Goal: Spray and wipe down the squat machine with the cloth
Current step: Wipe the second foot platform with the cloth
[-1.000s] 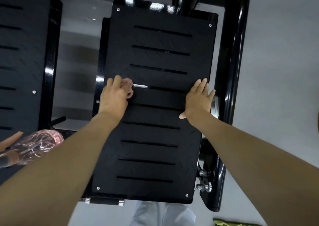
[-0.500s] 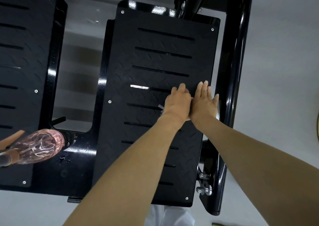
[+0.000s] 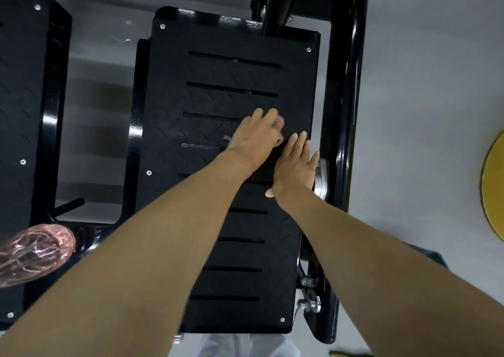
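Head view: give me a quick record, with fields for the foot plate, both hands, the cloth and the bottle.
foot plate: black, slotted, under both hands
left hand: on plate, grips cloth
cloth: pinkish, mostly hidden under fingers
right hand: flat on plate, beside left hand
bottle: pink, lower left, in neither hand

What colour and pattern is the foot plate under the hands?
Foot plate: black, embossed tread; head view.

Left hand [image 3: 255,141] gripping pink cloth [image 3: 279,122], right hand [image 3: 296,167] flat on black footplate [image 3: 231,78]
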A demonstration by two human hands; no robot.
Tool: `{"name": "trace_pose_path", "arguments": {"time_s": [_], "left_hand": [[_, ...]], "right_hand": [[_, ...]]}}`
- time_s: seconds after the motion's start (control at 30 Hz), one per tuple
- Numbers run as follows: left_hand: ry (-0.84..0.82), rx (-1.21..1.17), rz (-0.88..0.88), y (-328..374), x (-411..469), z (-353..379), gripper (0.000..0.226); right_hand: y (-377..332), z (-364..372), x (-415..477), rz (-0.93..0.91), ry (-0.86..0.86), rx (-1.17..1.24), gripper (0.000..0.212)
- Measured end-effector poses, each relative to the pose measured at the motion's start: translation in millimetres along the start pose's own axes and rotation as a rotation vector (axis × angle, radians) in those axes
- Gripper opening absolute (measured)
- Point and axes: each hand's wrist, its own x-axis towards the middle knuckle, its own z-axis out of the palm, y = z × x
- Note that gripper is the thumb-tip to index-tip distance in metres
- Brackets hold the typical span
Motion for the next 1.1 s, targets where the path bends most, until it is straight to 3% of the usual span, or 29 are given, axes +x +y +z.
{"name": "trace_pose_path", "arguments": {"time_s": [0.17, 0.3, 0.47, 0.63, 0.83, 1.0, 1.1], "left_hand": [[-0.028, 0.14, -0.152, -45.0, -28.1, 7.7, 0.053], [0.007, -0.01, -0.282, -15.7, -16.0, 5.2, 0.037], [0.07, 0.007, -0.114, 6.8, 9.5, 13.6, 0.031], [0.003, 0.094, 0.017, -27.4, -12.7, 10.3, 0.052], [0.041, 0.085, -0.388, -109.8, -71.4, 9.5, 0.064], [0.131, -0.049, -0.649, -84.0, -58.8, 9.0, 0.039], [0.132, -0.05, -0.556, -53.8, -45.4, 14.0, 0.038]], "right_hand": [[2.8, 3.3, 0.4, -0.005, 0.008, 0.021, 0.135], [-0.2, 3.1, -0.6, 0.006, -0.004, 0.059, 0.136], [-1.5, 5.0, 2.2, 0.013, 0.029, 0.075, 0.133], [-0.3, 4.3, -0.1, 0.005, 0.028, 0.05, 0.134], [-3.9, 2.4, 0.6, 0.019, 0.055, 0.051, 0.13], [-2.4, 4.7, 0.9, 0.008, 0.078, 0.039, 0.13], [-2.8, 4.0, 0.1, 0.002, 0.077, 0.033, 0.132]]}}
